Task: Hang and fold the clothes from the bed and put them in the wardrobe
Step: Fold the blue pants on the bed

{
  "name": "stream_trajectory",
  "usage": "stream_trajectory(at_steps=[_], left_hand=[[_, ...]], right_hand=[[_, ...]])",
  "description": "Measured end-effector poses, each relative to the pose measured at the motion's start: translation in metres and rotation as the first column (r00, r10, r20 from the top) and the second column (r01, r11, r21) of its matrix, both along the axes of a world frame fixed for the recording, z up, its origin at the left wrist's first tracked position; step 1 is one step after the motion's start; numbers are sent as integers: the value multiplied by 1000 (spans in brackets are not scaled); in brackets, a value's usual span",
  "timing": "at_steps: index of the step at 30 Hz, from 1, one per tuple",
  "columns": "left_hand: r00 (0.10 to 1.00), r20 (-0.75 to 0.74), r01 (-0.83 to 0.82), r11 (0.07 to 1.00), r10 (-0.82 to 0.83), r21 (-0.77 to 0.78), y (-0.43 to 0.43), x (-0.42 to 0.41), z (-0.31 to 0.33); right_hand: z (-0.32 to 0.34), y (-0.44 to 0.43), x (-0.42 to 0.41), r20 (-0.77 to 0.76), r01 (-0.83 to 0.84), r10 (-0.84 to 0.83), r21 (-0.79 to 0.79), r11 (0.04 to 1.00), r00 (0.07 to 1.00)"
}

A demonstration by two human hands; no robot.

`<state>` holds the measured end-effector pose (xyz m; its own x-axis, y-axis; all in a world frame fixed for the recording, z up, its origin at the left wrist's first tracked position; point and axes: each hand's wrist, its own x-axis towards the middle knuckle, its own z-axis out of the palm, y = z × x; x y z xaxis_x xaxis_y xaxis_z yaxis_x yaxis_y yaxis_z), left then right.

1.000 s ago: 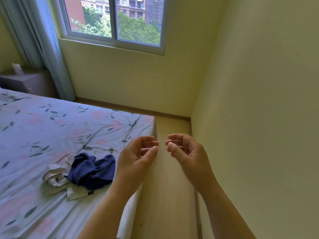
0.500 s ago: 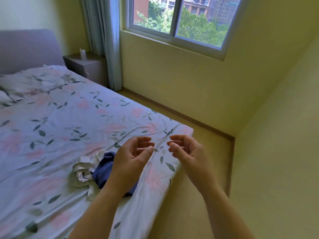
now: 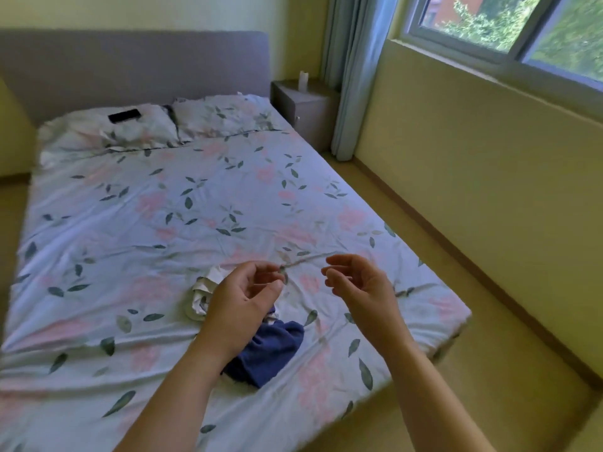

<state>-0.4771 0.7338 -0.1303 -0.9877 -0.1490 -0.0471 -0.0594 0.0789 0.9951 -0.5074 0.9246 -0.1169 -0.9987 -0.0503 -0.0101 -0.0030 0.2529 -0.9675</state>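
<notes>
A bed (image 3: 163, 223) with a pale floral sheet fills most of the view. A grey headboard (image 3: 130, 60) stands behind it, and a window (image 3: 522, 27) is set in the wall beside it. Two matching pillows (image 3: 225, 115) lie at the head. Above the near end, the left hand (image 3: 241, 298) and right hand (image 3: 362, 285) hover apart, fingers loosely curled, holding nothing. Under the left hand a crumpled dark blue garment (image 3: 270, 350) touches a white garment (image 3: 204, 295) on the sheet. A small flat black object (image 3: 124, 115) rests on the pillow farther from the window.
</notes>
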Motion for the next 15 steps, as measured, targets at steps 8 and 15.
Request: stream_trajectory(at_steps=[8, 15], left_hand=[[951, 113, -283, 958, 288, -55, 11, -31, -36], [887, 259, -364, 924, 382, -119, -19, -33, -97]], right_hand=[[-43, 15, -74, 158, -243, 233, 46, 969, 959], [-85, -2, -85, 243, -354, 317, 127, 926, 917]])
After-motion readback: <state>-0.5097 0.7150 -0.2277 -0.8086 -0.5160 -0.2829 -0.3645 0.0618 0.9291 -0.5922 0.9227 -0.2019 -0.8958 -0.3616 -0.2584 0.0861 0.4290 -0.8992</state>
